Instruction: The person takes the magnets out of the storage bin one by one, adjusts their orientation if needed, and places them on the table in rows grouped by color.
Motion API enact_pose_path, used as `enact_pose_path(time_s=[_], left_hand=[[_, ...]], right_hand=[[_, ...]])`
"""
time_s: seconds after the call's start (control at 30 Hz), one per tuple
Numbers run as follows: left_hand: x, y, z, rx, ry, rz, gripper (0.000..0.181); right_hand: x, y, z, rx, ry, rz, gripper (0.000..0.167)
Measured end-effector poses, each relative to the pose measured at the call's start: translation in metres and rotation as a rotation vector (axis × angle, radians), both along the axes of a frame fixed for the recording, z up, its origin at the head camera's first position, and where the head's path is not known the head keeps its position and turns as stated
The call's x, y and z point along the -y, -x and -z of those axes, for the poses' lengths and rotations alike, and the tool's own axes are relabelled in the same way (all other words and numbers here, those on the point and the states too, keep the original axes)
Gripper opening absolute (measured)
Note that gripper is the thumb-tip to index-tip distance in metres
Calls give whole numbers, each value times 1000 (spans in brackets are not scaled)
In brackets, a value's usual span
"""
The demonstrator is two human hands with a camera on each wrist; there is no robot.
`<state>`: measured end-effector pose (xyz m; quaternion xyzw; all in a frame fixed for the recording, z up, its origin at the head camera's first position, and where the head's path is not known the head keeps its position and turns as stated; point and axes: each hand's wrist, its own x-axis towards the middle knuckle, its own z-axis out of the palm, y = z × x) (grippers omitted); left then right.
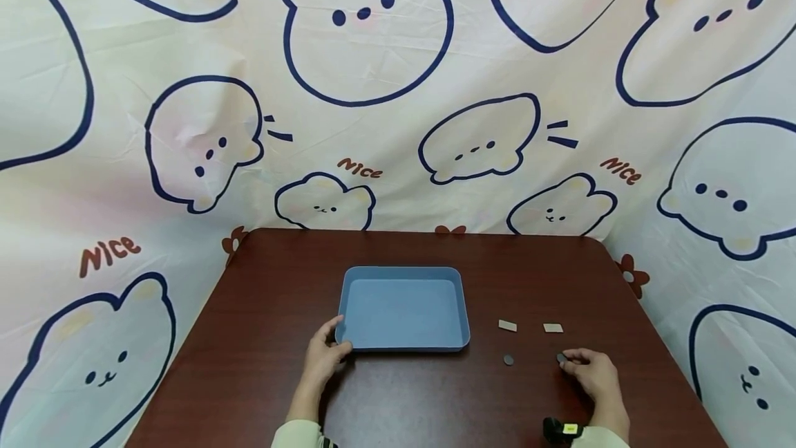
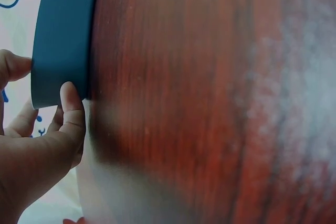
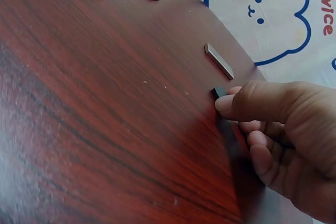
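A shallow blue tray (image 1: 404, 313) lies on the brown table. My left hand (image 1: 325, 355) grips its near left corner, the thumb against the front wall and other fingers around the left side. In the left wrist view, the hand (image 2: 42, 150) holds that corner of the tray (image 2: 63, 40). At the right, my right hand (image 1: 591, 372) pinches a small dark disc (image 1: 561, 358) between thumb and fingertips. The right wrist view shows the disc (image 3: 217, 93) partly hidden by the thumb. Another dark disc (image 1: 508, 360) lies flat to its left.
Two small pale rectangular bars, a left one (image 1: 507, 325) and a right one (image 1: 553, 328), lie beyond the discs. The table (image 1: 435, 399) meets a patterned cloth (image 1: 398, 130) behind it and at both sides. A dark band (image 1: 560, 430) sits at my right wrist.
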<state>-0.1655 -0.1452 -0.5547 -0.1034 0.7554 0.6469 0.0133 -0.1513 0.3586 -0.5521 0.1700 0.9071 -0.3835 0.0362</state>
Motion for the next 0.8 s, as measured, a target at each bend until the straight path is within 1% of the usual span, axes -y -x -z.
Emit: enact_pose_path(time_s=[0.17,0.27,0.43,0.53,0.6,0.67,0.73,0.8], left_hand=[[-1,2,-1,-5,12,-16,64],[-2,3,-1,-2,17,-3,64],[1,2,-3,-1,22,0,62],[4,2,-4,-1,48,6,62],[5,0,-4,-12,100,8,61],[6,-4,-5,-28,174,-7,60],[8,-8,-5,-55,253,-27,59],[8,-13,-6,-92,338,-44,57]], right_hand=[[1,-2,-1,-17,-2,1,30],[4,-5,-2,-19,5,15,33],[12,-7,1,-16,34,27,38],[19,-8,2,-36,33,29,38],[25,-9,0,-57,29,18,38],[34,-10,-1,-91,21,-8,36],[43,-12,-4,-137,-9,-50,33],[52,-14,-7,-189,-68,-100,30]])
